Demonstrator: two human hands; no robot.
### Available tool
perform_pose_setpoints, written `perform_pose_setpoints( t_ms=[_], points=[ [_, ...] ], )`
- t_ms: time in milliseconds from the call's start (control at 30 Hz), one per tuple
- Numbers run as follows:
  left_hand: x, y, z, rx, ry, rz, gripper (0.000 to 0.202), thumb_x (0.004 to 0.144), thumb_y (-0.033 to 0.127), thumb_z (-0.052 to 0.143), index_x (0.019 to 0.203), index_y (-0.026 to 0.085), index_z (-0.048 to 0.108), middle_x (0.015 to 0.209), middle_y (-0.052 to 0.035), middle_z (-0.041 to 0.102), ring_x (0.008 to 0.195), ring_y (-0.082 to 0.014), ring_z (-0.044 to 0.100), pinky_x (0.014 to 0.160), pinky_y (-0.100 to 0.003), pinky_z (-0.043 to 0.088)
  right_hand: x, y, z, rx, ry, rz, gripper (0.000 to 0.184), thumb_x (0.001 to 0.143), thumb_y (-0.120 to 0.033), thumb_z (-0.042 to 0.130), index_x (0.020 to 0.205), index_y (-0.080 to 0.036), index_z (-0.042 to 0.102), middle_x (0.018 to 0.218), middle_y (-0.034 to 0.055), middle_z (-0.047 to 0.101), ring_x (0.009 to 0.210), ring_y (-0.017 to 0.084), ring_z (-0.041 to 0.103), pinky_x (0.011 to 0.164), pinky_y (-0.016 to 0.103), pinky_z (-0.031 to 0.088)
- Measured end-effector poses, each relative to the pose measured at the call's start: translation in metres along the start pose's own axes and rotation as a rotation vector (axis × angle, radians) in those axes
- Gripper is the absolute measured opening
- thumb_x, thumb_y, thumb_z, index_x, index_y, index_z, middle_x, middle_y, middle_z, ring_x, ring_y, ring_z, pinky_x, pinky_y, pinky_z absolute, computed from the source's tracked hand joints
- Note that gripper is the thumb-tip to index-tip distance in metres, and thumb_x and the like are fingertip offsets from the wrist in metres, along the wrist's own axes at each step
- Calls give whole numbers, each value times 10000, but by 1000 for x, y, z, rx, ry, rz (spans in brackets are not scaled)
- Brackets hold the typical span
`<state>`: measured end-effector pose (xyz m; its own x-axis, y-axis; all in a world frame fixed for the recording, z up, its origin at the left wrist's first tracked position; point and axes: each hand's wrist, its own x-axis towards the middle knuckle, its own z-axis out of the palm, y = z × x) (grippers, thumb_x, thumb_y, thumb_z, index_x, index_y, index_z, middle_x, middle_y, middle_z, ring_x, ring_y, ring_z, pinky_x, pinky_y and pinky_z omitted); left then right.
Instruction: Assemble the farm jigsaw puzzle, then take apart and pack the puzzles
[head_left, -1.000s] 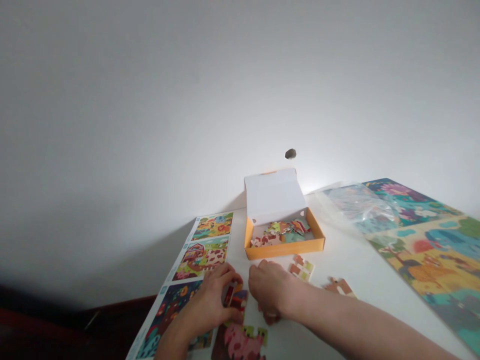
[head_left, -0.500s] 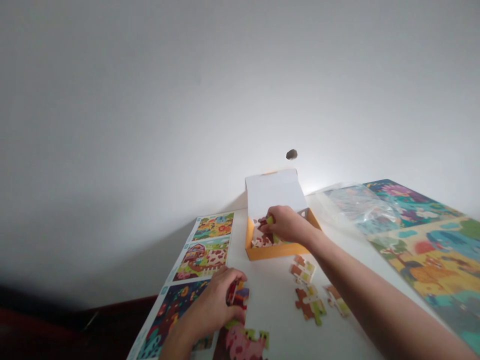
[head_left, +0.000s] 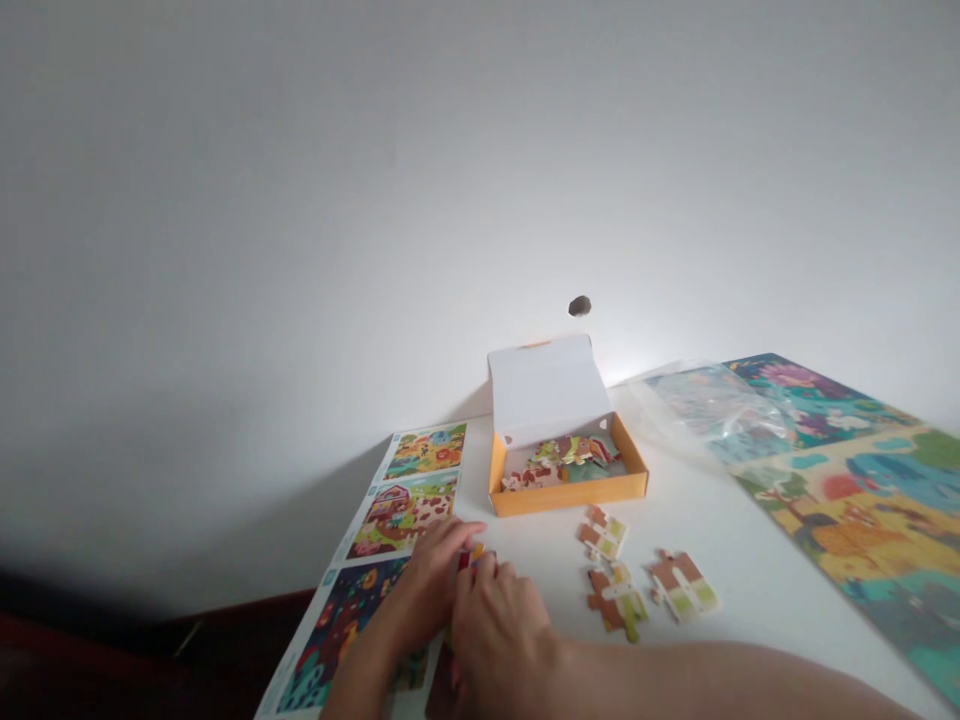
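Observation:
Both hands meet at the near left of the white table (head_left: 720, 520). My left hand (head_left: 424, 585) lies with fingers curled over a small cluster of joined puzzle pieces (head_left: 471, 556), of which only a red and yellow edge shows. My right hand (head_left: 499, 630) presses in from the right, fingers bent down onto the same pieces and covering most of them. An open orange box (head_left: 568, 492) with a raised white lid holds several loose pieces. Three loose pieces (head_left: 622, 595) lie to the right of my hands.
A long picture strip (head_left: 390, 520) with farm and night scenes lies along the table's left edge. A clear plastic bag (head_left: 712, 410) rests on large finished puzzles (head_left: 862, 500) at the right. A plain white wall stands behind the table.
My right hand has come back from the orange box to the pieces under my left hand. The left hand has stayed in place.

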<state>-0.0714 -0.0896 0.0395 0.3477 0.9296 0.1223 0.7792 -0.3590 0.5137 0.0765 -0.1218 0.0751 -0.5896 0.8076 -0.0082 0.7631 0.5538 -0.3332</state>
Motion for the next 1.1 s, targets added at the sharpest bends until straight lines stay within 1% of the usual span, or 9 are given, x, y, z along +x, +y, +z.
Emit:
perform_pose_setpoints(
  t_ms=[67, 133, 233, 367, 533, 700, 800, 900, 1100],
  points=[
    [1, -4, 0, 13, 12, -8, 319, 786, 152, 541, 1062, 222, 683, 1041, -72, 625, 999, -226, 558, 909, -346, 436, 1, -7, 16, -40, -28, 87, 491, 731, -301, 743, 1146, -77, 608, 1070, 252, 637, 920, 342, 645, 662, 445, 570],
    [2, -6, 0, 18, -1, 1, 304, 777, 160, 561, 1036, 232, 704, 1029, -66, 629, 987, -224, 565, 898, -338, 439, 1, -5, 17, -70, -80, 109, 643, 632, -378, 823, 1155, -82, 593, 1061, 232, 631, 930, 341, 635, 691, 457, 568],
    [3, -3, -1, 22, -4, 10, 304, 797, 207, 580, 1072, 240, 704, 1007, -66, 634, 976, -224, 567, 896, -339, 441, 1, 5, 4, -91, -136, 62, 809, 493, -432, 895, 1144, -56, 594, 1000, 211, 641, 879, 330, 652, 703, 459, 567],
    [1, 4, -5, 12, -29, -14, 332, 794, 253, 623, 1120, 236, 685, 1041, -71, 624, 1012, -231, 549, 930, -350, 430, 3, 20, -23, -156, -296, -56, 878, 443, -376, 920, 1187, -49, 590, 1090, 231, 633, 874, 341, 677, 687, 452, 575],
    [-3, 17, -10, -18, -78, -39, 363, 777, 309, 673, 1134, 248, 685, 1046, -67, 605, 1012, -232, 542, 957, -359, 424, 6, 31, -45, -145, -403, -19, 561, 587, -318, 865, 1067, -102, 670, 1038, 168, 703, 937, 310, 688, 783, 416, 568],
    [-6, 21, -8, -6, -143, -69, 626, 599, 324, 802, 1205, 319, 645, 1147, -35, 547, 1106, -254, 498, 1039, -394, 383, 4, 39, -56, -241, -396, -99, 583, 571, -304, 870, 1073, -75, 682, 1036, 205, 705, 998, 336, 665, 804, 406, 559],
    [-8, 18, -4, -5, -171, -75, 761, 521, 272, 838, 1246, 333, 616, 1237, -39, 493, 1180, -270, 457, 1088, -401, 337, -3, 40, -62, -286, -480, -141, 553, 577, -271, 862, 1074, -92, 695, 1061, 214, 694, 959, 372, 669, 754, 455, 566],
    [-8, 17, -3, -41, -187, -31, 699, 590, 288, 821, 1254, 335, 610, 1245, -43, 498, 1195, -255, 458, 1091, -376, 336, -10, 37, -59, -297, -568, -106, 438, 668, -262, 802, 1070, -119, 702, 1064, 200, 695, 916, 376, 677, 679, 478, 568],
    [-5, 21, -3, -78, -164, 22, 537, 767, 328, 711, 1289, 326, 585, 1176, -59, 551, 1135, -225, 504, 1052, -366, 378, -16, 28, -45, -275, -414, -81, 165, 835, -190, 621, 939, -110, 721, 972, 181, 713, 904, 323, 682, 666, 417, 549]
  ],
)
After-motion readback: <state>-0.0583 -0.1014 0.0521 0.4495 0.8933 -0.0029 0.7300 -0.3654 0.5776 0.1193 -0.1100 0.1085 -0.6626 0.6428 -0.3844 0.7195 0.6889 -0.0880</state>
